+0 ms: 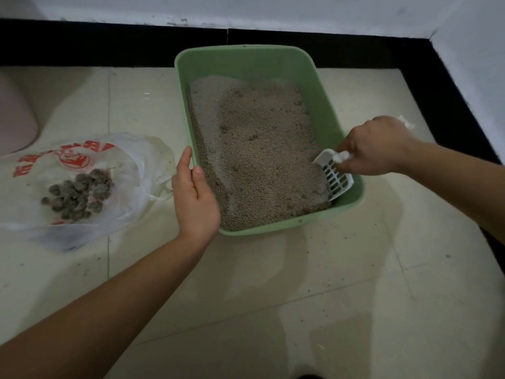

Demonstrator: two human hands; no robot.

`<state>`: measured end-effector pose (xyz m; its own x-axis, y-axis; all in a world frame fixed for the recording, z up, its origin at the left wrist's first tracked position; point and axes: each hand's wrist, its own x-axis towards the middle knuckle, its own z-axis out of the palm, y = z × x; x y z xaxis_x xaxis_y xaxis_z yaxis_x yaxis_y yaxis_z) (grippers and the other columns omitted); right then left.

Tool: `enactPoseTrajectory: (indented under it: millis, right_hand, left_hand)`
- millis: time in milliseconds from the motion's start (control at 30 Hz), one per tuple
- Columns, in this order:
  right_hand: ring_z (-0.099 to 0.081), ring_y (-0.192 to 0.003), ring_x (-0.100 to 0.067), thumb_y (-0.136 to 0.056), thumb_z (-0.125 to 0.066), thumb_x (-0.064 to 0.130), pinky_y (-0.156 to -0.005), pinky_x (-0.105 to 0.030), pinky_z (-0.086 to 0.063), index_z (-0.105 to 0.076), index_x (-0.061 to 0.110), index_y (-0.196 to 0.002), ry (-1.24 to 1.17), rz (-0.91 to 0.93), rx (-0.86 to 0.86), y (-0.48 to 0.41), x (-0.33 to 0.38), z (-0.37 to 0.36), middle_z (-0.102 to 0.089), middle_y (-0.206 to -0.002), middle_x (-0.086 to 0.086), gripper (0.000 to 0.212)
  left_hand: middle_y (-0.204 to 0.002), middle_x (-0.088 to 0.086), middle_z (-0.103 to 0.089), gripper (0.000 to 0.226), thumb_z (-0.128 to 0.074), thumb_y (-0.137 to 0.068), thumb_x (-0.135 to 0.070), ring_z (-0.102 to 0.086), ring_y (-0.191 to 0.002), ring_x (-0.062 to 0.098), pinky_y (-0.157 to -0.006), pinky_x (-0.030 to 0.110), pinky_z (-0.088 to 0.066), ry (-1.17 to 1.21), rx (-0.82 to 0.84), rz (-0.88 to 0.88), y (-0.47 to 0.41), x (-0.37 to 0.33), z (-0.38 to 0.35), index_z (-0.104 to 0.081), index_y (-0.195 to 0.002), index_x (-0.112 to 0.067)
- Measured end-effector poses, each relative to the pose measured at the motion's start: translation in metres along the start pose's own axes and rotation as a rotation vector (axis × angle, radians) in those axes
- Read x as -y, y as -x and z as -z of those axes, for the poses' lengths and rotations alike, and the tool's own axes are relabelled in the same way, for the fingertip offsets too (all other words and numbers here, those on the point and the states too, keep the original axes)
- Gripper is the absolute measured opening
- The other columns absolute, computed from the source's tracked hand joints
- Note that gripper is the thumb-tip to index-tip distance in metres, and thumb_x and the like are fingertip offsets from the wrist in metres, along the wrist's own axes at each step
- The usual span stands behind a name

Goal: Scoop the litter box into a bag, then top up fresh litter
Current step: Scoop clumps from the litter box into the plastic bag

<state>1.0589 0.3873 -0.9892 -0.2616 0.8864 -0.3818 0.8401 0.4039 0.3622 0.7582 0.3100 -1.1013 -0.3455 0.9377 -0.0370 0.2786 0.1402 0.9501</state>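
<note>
A green litter box (240,54) stands on the tiled floor, filled with grainy beige litter (259,149). My right hand (374,146) grips the handle of a white slotted scoop (334,176), whose blade digs into the litter at the box's near right corner. My left hand (195,198) rests against the box's left rim with fingers straight, thumb over the edge. To the left lies a clear plastic bag (82,187) with red print, holding several dark grey clumps (78,192).
A black skirting strip (109,45) runs along the white wall behind the box and down the right side. A pinkish rounded object (15,113) sits at the far left. Loose litter grains dot the floor tiles (300,296) in front.
</note>
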Motion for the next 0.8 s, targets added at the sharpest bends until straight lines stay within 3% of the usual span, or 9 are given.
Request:
enactPoseTrajectory:
  millis: [200,333,500,567,700,800]
  right_hand:
    - [-0.049,-0.043,-0.016,-0.086,-0.033,0.056,-0.078,-0.032,-0.047,-0.061,0.022,-0.068,-0.132,0.069,-0.144,0.007,0.003,-0.027,-0.054,-0.047,0.001,0.047]
    - [-0.051,-0.046,-0.018,-0.083,-0.027,0.056,-0.079,-0.031,-0.045,-0.07,0.027,-0.081,-0.123,0.061,-0.146,0.002,0.013,-0.031,-0.056,-0.049,0.0,0.051]
    - [-0.056,-0.053,-0.016,-0.077,-0.017,0.059,-0.086,-0.034,-0.045,-0.069,0.03,-0.085,-0.171,0.088,-0.125,-0.001,0.02,-0.025,-0.059,-0.054,0.002,0.061]
    - [-0.055,-0.052,-0.014,-0.077,-0.021,0.06,-0.081,-0.031,-0.045,-0.073,0.031,-0.095,-0.255,0.092,-0.105,0.002,0.027,-0.028,-0.058,-0.054,0.003,0.062]
    - [-0.051,-0.057,-0.019,-0.089,-0.048,0.051,-0.055,-0.026,-0.034,-0.07,0.042,-0.117,-0.462,0.128,-0.113,0.005,0.055,-0.033,-0.061,-0.063,-0.003,0.037]
    - [-0.056,-0.065,-0.015,-0.088,-0.059,0.044,-0.053,-0.023,-0.033,-0.067,0.045,-0.121,-0.654,0.145,-0.07,-0.003,0.078,-0.039,-0.073,-0.081,-0.001,0.034]
  left_hand:
    - [-0.124,-0.014,-0.036,0.044,-0.031,-0.105,-0.024,-0.028,-0.108,-0.018,-0.09,-0.006,-0.017,-0.033,-0.005,-0.004,0.0,-0.002,0.0,-0.035,-0.148,-0.019]
    - [-0.125,-0.014,-0.036,0.044,-0.031,-0.105,-0.024,-0.028,-0.109,-0.016,-0.09,-0.007,-0.015,-0.053,-0.015,-0.002,0.001,-0.004,0.0,-0.035,-0.149,-0.019]
    - [-0.125,-0.015,-0.036,0.044,-0.03,-0.105,-0.025,-0.028,-0.108,-0.018,-0.087,-0.009,-0.015,-0.062,-0.01,0.011,0.002,-0.006,0.001,-0.034,-0.149,-0.021]
    - [-0.124,-0.016,-0.036,0.044,-0.03,-0.105,-0.025,-0.028,-0.108,-0.018,-0.087,-0.009,-0.015,-0.065,-0.01,0.019,0.002,-0.007,0.0,-0.034,-0.149,-0.021]
    - [-0.125,-0.017,-0.035,0.044,-0.03,-0.105,-0.025,-0.027,-0.111,-0.017,-0.088,-0.009,-0.015,-0.088,-0.012,0.013,0.003,-0.008,0.001,-0.033,-0.149,-0.022]
    - [-0.129,-0.019,-0.034,0.043,-0.029,-0.105,-0.025,-0.025,-0.115,-0.019,-0.091,-0.009,-0.014,-0.099,-0.012,0.019,0.001,-0.007,0.002,-0.033,-0.149,-0.023]
